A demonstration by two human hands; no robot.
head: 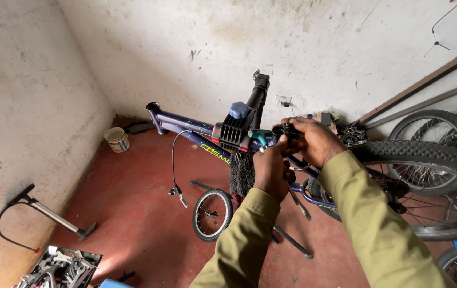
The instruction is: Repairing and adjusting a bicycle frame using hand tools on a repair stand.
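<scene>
A dark blue metal bicycle frame (185, 127) sits clamped in a black repair stand (243, 124). At its seat tube, just right of the clamp, the right hand (314, 141) grips a small black part (284, 130), while the left hand (271, 169) pinches a green-handled tool (259, 136) (partly hidden). Below lies a small wheel (212, 214).

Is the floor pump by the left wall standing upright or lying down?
Lying down: the floor pump rests tilted on the red floor, handle toward the wall, hose curled beside it.
</scene>
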